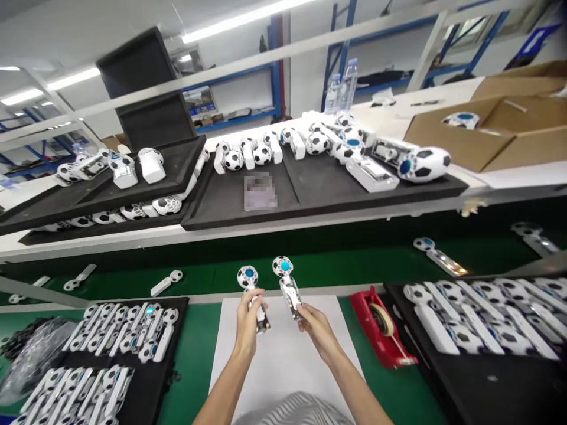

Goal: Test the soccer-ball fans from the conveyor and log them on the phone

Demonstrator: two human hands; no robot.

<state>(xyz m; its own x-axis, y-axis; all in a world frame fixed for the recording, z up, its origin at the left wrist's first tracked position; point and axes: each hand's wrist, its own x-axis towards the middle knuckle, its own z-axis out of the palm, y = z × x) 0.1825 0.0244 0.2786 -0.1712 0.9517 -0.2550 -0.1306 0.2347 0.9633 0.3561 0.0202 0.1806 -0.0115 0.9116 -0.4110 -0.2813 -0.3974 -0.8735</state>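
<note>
My left hand (pixel 248 321) is closed around a white handheld device with a round football-patterned head (pixel 247 276) and a blue centre. My right hand (pixel 315 330) grips the lower end of a second such device (pixel 290 292); its centre shows brighter blue. Metallic and dark inner parts appear along both handles. The two devices are held up side by side, apart from each other, over a white sheet (pixel 283 366) on the green work surface.
A red tape dispenser (pixel 378 327) stands right of the sheet. Black trays of similar devices lie at left (pixel 170 366) and right (pixel 491 383). More trays (pixel 221 206) and an open cardboard box (pixel 460 139) occupy the shelf above. A plastic bag (pixel 38 354) lies far left.
</note>
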